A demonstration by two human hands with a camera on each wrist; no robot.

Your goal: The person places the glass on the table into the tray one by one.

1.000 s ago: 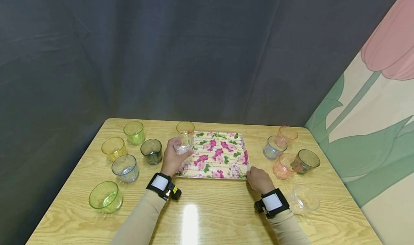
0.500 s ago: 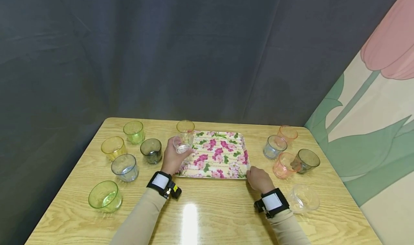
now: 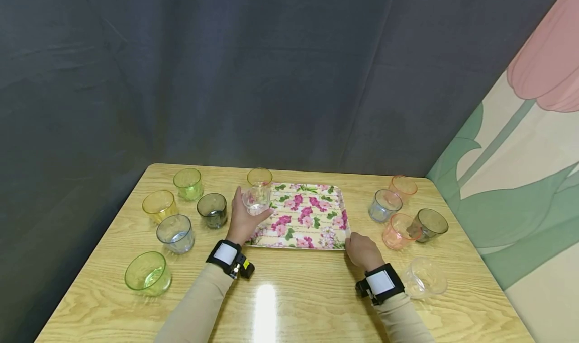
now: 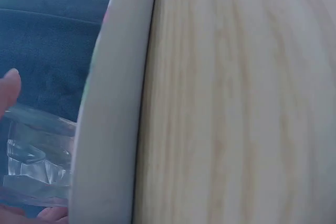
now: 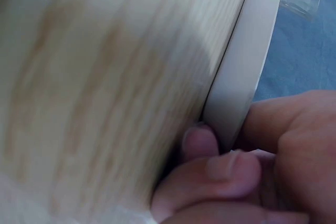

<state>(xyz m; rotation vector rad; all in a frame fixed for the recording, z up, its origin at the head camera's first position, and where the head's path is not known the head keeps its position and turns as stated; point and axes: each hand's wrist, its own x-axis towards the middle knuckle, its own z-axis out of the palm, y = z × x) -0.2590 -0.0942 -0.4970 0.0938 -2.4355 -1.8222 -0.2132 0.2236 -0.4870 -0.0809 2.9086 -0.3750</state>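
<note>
A clear glass [image 3: 257,200] stands upright at the left side of the flowered tray [image 3: 312,217]. Around its near left side, my left hand [image 3: 243,221] has its fingers and thumb spread. The left wrist view shows the same clear glass [image 4: 39,156] beyond the tray's pale rim [image 4: 113,103], with a raised digit and fingertips beside it. My right hand [image 3: 363,251] grips the tray's near right corner; in the right wrist view, curled fingers [image 5: 210,182] hold the tray's edge [image 5: 241,66] from below. A yellow glass [image 3: 260,178] stands just behind the clear one.
Left of the tray stand green [image 3: 148,274], yellow [image 3: 160,207], bluish [image 3: 175,234] and dark grey [image 3: 212,210] glasses. To the right are a bluish glass [image 3: 385,205], pink-orange glasses [image 3: 400,231], a dark glass [image 3: 429,225] and another clear glass [image 3: 424,278]. A dark curtain [image 3: 271,81] hangs behind.
My left hand's fingers and thumb have spread wider around the clear glass, which stays almost in place. My right hand keeps its hold on the tray corner.
</note>
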